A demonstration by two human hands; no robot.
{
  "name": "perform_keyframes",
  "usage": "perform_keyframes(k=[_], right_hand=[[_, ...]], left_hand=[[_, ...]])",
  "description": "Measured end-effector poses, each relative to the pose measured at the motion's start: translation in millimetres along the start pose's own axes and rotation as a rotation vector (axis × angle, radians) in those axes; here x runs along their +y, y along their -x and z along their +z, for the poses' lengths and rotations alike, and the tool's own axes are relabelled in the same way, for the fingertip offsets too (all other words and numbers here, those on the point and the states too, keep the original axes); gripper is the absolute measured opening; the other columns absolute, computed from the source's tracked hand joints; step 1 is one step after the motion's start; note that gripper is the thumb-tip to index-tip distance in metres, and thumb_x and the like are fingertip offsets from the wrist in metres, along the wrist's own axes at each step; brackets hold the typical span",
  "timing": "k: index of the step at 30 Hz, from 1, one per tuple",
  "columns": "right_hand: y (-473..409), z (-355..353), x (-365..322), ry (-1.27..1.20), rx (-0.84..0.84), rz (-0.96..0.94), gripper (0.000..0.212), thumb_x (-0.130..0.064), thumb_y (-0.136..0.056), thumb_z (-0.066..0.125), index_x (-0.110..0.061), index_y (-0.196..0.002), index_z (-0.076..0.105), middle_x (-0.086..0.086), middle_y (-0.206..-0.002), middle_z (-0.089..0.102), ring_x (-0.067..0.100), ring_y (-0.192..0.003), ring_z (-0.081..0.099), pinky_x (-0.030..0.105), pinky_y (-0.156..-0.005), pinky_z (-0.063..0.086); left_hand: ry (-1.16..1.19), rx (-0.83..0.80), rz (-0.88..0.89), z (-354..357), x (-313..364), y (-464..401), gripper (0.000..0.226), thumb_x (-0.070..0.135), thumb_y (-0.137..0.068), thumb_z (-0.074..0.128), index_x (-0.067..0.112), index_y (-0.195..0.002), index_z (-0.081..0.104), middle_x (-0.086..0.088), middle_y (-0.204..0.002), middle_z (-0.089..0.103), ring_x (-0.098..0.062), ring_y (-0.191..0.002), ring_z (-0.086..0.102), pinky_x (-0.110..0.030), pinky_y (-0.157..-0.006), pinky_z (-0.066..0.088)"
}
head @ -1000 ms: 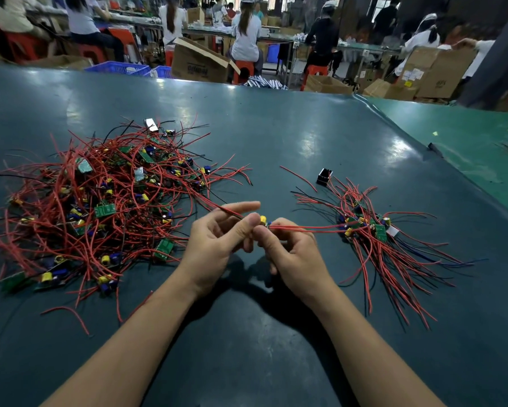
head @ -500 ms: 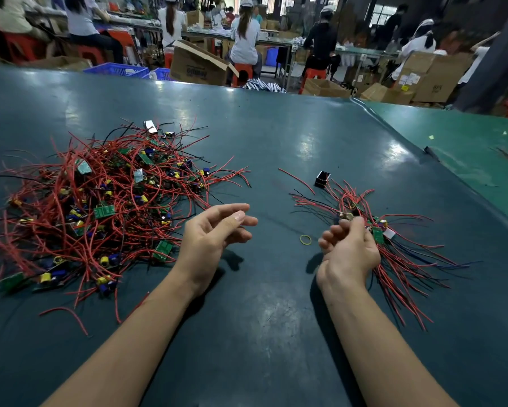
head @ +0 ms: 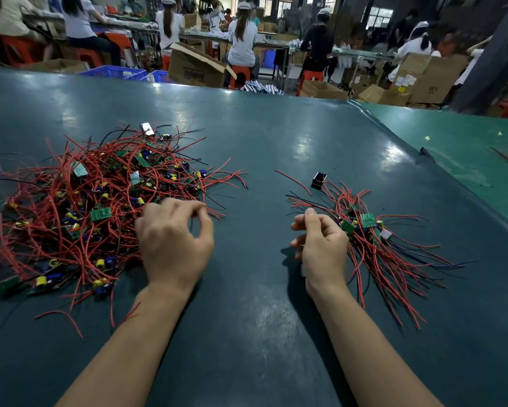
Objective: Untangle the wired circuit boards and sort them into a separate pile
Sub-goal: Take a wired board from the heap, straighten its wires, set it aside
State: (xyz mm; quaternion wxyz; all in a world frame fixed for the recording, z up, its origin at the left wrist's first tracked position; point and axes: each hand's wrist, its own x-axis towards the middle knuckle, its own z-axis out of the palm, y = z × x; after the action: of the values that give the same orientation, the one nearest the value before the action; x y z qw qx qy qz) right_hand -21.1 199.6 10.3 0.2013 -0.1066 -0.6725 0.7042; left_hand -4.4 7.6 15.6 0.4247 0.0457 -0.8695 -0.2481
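Note:
A big tangle of red-wired circuit boards covers the left of the dark table. On the right lies a smaller pile of wired boards, its wires fanned toward the front right. My left hand hovers at the tangle's right edge, blurred, with fingers loosely curved and nothing seen in them. My right hand sits at the small pile's left edge. Its fingers curl loosely, and I see nothing in them.
A small black component and a loose red wire lie just behind the small pile. A green table adjoins on the right. Cardboard boxes and seated workers are beyond the far edge.
Both hands held one wired board at the centre. My right hand carried it to the small pile and let go. My left hand has swung over to the tangle's edge.

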Motion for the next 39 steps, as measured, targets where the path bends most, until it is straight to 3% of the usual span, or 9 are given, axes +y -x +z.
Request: perform_keyframes(k=[5,8,12,17,23,30,32,35,39], right_hand=[[0.1,0.5,-1.0,0.023,-0.018,-0.003,0.032,-0.024,-0.100,0.054,-0.016,-0.071,0.064,-0.004,-0.067,0.065,0.009,-0.045,0.050,0.017,-0.040,0.036],[1.8,1.1,0.0,0.049,-0.050,-0.022,0.031,-0.023,-0.099,0.055,-0.017,-0.070,0.065,-0.004,-0.066,0.066,0.009,-0.048,0.051,0.016,-0.041,0.037],[2.5,1.3,2.2,0.097,-0.087,-0.046,0.031,-0.024,-0.099,0.056,-0.018,-0.069,0.065,-0.003,-0.065,0.066,0.011,-0.045,0.050,0.017,-0.042,0.036],[2.5,1.5,4.0,0.113,-0.095,-0.062,0.032,-0.025,-0.098,0.057,-0.019,-0.068,0.066,-0.003,-0.065,0.067,0.010,-0.044,0.051,0.016,-0.043,0.037],[3.6,0.7,3.1,0.125,-0.113,-0.053,0.031,-0.024,-0.098,0.057,-0.018,-0.068,0.065,-0.002,-0.064,0.066,0.011,-0.045,0.050,0.019,-0.043,0.036],[5.5,0.0,2.0,0.150,-0.139,-0.071,0.032,-0.025,-0.098,0.058,-0.018,-0.068,0.066,-0.004,-0.063,0.066,0.009,-0.045,0.051,0.023,-0.049,0.041],[5.5,0.2,2.9,0.146,-0.142,-0.069,0.032,-0.025,-0.098,0.058,-0.019,-0.068,0.066,-0.004,-0.063,0.067,0.009,-0.045,0.051,0.022,-0.048,0.041],[5.0,0.3,4.3,0.151,-0.146,-0.066,0.032,-0.026,-0.098,0.058,-0.019,-0.068,0.066,-0.004,-0.064,0.067,0.009,-0.046,0.052,0.021,-0.047,0.041],[4.9,-0.4,3.5,0.155,-0.154,-0.062,0.032,-0.027,-0.097,0.058,-0.019,-0.068,0.067,-0.004,-0.064,0.068,0.008,-0.046,0.052,0.021,-0.048,0.042]], left_hand=[[-0.384,-0.200,-0.353,-6.1,-24.5,-7.3,0.033,0.029,-0.084,0.065,0.016,-0.114,0.065,-0.013,-0.123,0.051,-0.036,-0.116,0.039,-0.048,-0.095,0.033],[-0.372,-0.239,-0.327,-3.2,-24.3,-6.4,0.030,0.024,-0.087,0.062,0.013,-0.114,0.067,-0.013,-0.128,0.049,-0.036,-0.118,0.036,-0.045,-0.097,0.034],[-0.304,-0.066,-0.351,-7.2,-29.0,-12.9,0.036,0.022,-0.085,0.066,0.012,-0.119,0.064,-0.017,-0.131,0.048,-0.039,-0.121,0.037,-0.048,-0.099,0.033],[-0.470,-0.297,-0.340,0.8,-35.1,-18.9,0.032,0.025,-0.083,0.062,0.025,-0.114,0.068,-0.006,-0.134,0.045,-0.032,-0.122,0.031,-0.047,-0.098,0.029],[-0.612,-0.388,-0.369,12.5,-35.6,-30.3,0.039,0.048,-0.086,0.051,0.017,-0.103,0.067,-0.014,-0.126,0.037,-0.034,-0.119,0.027,-0.049,-0.100,0.026],[-0.594,-0.404,-0.140,14.8,-40.0,-27.1,0.022,0.034,-0.086,0.059,0.023,-0.100,0.072,0.000,-0.142,0.039,-0.030,-0.128,0.017,-0.049,-0.100,0.021],[-0.623,-0.446,-0.096,17.6,-38.5,-26.0,0.026,0.032,-0.089,0.054,0.018,-0.106,0.066,0.002,-0.134,0.051,-0.027,-0.132,0.020,-0.052,-0.102,0.021],[-0.590,-0.470,-0.138,20.0,-37.2,-27.2,0.023,0.030,-0.091,0.050,0.018,-0.109,0.059,0.001,-0.120,0.059,-0.026,-0.129,0.026,-0.053,-0.104,0.019],[-0.578,-0.509,-0.187,20.8,-37.7,-28.9,0.028,0.028,-0.092,0.046,0.017,-0.115,0.057,0.000,-0.127,0.054,-0.026,-0.133,0.022,-0.051,-0.106,0.015]])
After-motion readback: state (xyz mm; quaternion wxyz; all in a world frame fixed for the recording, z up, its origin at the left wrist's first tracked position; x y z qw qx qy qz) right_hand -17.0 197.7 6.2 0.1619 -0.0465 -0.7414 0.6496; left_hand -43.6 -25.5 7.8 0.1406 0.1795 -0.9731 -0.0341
